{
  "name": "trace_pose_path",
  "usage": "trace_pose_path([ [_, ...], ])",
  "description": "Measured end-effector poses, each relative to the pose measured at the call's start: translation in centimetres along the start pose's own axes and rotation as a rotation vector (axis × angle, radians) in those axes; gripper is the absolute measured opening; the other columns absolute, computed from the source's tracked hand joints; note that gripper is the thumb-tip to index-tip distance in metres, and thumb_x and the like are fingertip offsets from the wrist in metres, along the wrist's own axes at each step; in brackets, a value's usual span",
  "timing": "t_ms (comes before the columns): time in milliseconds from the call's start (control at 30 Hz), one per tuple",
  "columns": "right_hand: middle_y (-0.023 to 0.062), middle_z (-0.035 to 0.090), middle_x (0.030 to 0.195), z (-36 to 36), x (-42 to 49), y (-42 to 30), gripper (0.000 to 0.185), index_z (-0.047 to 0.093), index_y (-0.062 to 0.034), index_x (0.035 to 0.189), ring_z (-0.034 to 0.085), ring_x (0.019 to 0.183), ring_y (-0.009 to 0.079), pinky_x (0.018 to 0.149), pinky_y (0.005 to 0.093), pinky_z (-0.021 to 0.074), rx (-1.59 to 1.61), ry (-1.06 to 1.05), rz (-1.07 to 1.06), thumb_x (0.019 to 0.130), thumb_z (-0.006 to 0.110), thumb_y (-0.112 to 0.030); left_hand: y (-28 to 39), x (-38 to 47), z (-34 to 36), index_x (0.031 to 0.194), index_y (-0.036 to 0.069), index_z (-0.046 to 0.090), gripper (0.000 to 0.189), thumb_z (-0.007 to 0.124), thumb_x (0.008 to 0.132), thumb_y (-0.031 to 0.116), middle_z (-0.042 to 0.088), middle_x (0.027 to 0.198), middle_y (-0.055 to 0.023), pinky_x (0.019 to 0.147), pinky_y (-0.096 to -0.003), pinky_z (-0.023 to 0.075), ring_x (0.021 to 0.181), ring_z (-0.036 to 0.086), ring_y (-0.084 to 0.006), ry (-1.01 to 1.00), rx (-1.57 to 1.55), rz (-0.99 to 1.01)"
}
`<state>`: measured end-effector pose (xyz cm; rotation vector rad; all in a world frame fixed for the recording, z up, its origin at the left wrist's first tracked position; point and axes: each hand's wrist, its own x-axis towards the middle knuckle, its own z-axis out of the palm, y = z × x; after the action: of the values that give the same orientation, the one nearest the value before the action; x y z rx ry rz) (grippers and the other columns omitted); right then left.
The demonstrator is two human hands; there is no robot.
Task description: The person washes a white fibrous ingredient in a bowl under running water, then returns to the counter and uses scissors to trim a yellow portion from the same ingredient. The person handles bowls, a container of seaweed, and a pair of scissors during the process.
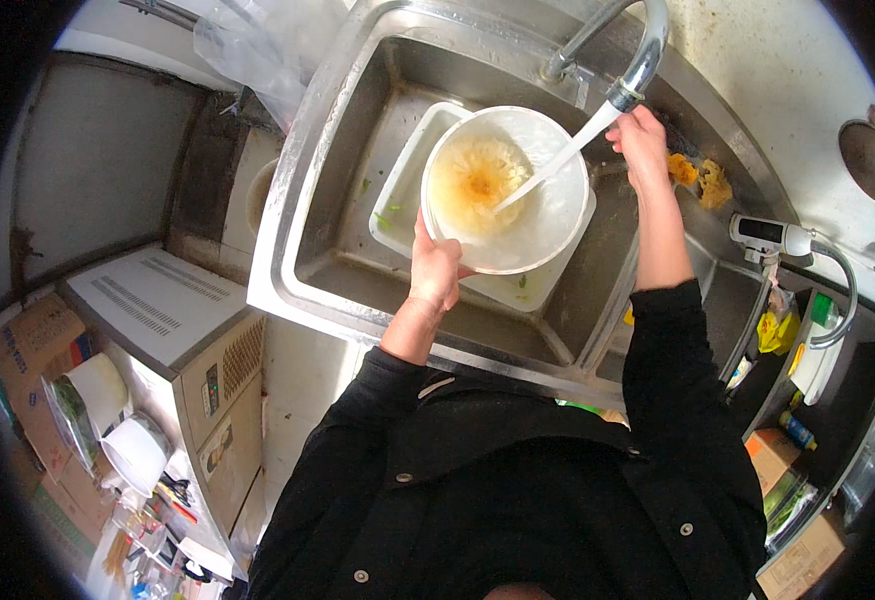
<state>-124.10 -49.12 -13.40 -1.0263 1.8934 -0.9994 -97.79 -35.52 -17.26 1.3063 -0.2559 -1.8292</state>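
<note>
My left hand [437, 268] grips the near rim of a round white bowl [557, 232]. Cloudy, yellowish water swirls in the bowl, with a darker orange patch in its middle. A white rectangular tray [407, 180] with green scraps lies under the bowl in the steel sink [332, 277]. From the curved metal faucet [643, 60] a stream of water [557, 161] runs slantwise into the bowl. My right hand [638, 139] is raised just beside the faucet's outlet, its fingers bent; whether they touch the spout or hold anything I cannot tell.
Yellow-orange clumps [713, 184] lie on the sink ledge right of my right hand. A smaller basin [700, 255] adjoins the sink. A white tap with a curved hose [775, 235] stands farther right. At left are a metal cabinet [159, 300] and white containers [137, 454]; a plastic bag [257, 60] hangs upper left.
</note>
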Motion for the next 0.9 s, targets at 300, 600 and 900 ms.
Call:
trace_pose_path([
  [300,0.006,0.065,0.085,2.5,5.6,5.0,0.024,0.059,-0.0054,0.095,0.056,0.066,0.0123,0.055,0.0256,0.0446,0.105,-0.219,0.324,0.092,0.05,-0.028,-0.3,-0.5,0.1,0.141,0.009,0.021,0.074,0.035,0.071,-0.01,0.042,0.129,-0.0181,0.071,-0.0495,0.0594,0.111,0.054,-0.0355,0.01,0.009,0.005],
  [600,0.0123,0.065,0.091,2.2,7.1,3.7,0.025,0.057,-0.0008,0.098,0.063,0.077,0.0228,0.07,0.036,0.0535,0.524,-0.162,0.397,0.093,0.054,-0.026,-0.5,-0.6,0.2,0.139,0.007,0.023,0.072,0.035,0.07,-0.01,0.043,0.128,-0.0188,0.071,-0.0516,0.0589,0.111,0.054,-0.0358,0.022,0.007,0.015],
  [900,0.0143,0.063,0.106,1.7,1.8,-0.7,0.026,0.059,-0.0016,0.11,0.064,0.088,0.0229,0.077,0.0316,0.0505,-0.009,-0.15,-0.097,0.09,0.055,-0.018,-1.6,-1.6,0.4,0.148,0.011,0.011,0.083,0.034,0.071,-0.011,0.042,0.133,-0.0175,0.066,-0.0382,0.0597,0.111,0.054,-0.0317,0.005,0.088,0.012],
])
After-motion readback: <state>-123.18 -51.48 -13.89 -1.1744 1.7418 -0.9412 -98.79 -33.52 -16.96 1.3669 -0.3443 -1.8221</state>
